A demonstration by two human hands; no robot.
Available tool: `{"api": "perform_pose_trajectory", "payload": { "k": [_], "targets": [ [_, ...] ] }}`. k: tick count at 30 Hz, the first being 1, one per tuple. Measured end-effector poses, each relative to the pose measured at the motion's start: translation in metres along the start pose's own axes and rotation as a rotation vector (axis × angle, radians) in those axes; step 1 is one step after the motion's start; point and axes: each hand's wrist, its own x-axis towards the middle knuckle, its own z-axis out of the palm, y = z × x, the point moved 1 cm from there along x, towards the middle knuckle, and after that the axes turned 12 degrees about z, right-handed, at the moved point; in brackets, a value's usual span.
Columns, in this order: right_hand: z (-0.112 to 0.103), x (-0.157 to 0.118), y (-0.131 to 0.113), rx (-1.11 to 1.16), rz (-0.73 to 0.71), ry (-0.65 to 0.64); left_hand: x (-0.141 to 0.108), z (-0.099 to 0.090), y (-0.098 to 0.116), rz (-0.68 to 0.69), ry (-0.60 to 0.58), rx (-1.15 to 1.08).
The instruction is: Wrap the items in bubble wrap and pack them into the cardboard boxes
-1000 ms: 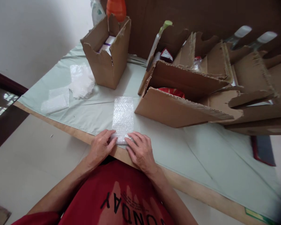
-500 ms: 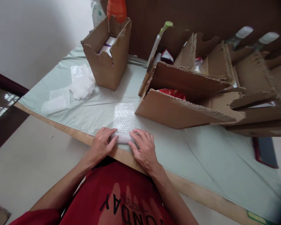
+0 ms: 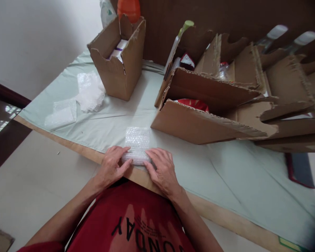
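Observation:
A clear sheet of bubble wrap (image 3: 137, 137) lies on the pale green cloth close to the table's front edge. Its near end is rolled up into a thick bundle; whether anything is inside cannot be made out. My left hand (image 3: 114, 161) grips the left end of the roll between thumb and fingers. At the right end, my right hand (image 3: 161, 168) holds it the same way. The far part of the sheet lies flat beyond my fingertips.
More bubble wrap pieces (image 3: 90, 91) lie to the left. Behind stands a cardboard box (image 3: 120, 77) holding small white boxes (image 3: 118, 50). A cardboard organizer (image 3: 207, 120) with several compartments spans the right. A dark flat object (image 3: 300, 169) lies at far right.
The near end of the bubble wrap has been rolled further, so the roll is thicker and less flat sheet shows. Both hands keep hold of its ends.

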Motion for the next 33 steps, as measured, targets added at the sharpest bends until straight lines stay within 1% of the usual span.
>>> {"api": "perform_pose_trajectory", "payload": {
  "k": [2,4,6,8,11,13,16,18,20,22,24,26,28,31,33],
  "targets": [
    [0.002,0.0,-0.001,-0.069,-0.032,0.039,0.007,0.004,-0.006,-0.012,0.021,0.079],
    [0.007,0.003,-0.002,-0.129,-0.074,0.004,0.012,0.006,-0.012,-0.015,0.05,0.133],
    [0.01,0.006,-0.002,-0.151,-0.086,-0.039,0.014,0.004,-0.013,0.004,0.074,0.149],
    [0.011,0.01,-0.002,-0.113,-0.057,-0.06,0.011,0.001,-0.01,0.051,0.06,0.122],
    [0.009,0.012,-0.002,0.013,0.008,-0.107,0.004,-0.003,-0.004,0.092,-0.014,0.039],
    [0.007,0.012,-0.003,0.05,0.043,-0.118,0.002,-0.003,-0.003,0.062,-0.037,0.024],
    [0.006,0.011,-0.004,-0.019,0.074,-0.034,0.009,0.002,-0.008,-0.017,-0.008,0.113],
    [0.009,0.01,-0.005,-0.09,0.045,-0.013,0.016,0.005,-0.013,-0.068,0.014,0.171],
    [0.012,0.011,-0.005,-0.144,-0.01,-0.054,0.022,0.004,-0.015,-0.115,0.041,0.162],
    [0.014,0.013,-0.003,-0.151,-0.028,-0.085,0.021,0.0,-0.014,-0.183,0.079,0.083],
    [0.015,0.015,-0.002,-0.085,0.019,-0.075,0.015,-0.005,-0.009,-0.301,0.122,-0.06],
    [0.012,0.016,-0.003,0.028,0.087,-0.054,0.006,-0.008,-0.002,-0.452,0.169,-0.265],
    [0.009,0.014,-0.006,0.146,0.124,-0.055,-0.002,-0.009,0.004,-0.566,0.196,-0.497],
    [0.003,0.007,-0.01,0.281,0.147,-0.122,-0.005,-0.006,0.011,-0.628,0.155,-0.786],
    [-0.002,0.0,-0.008,0.337,0.2,-0.145,-0.003,-0.003,0.014,-0.63,0.119,-0.881]
  ]
}}
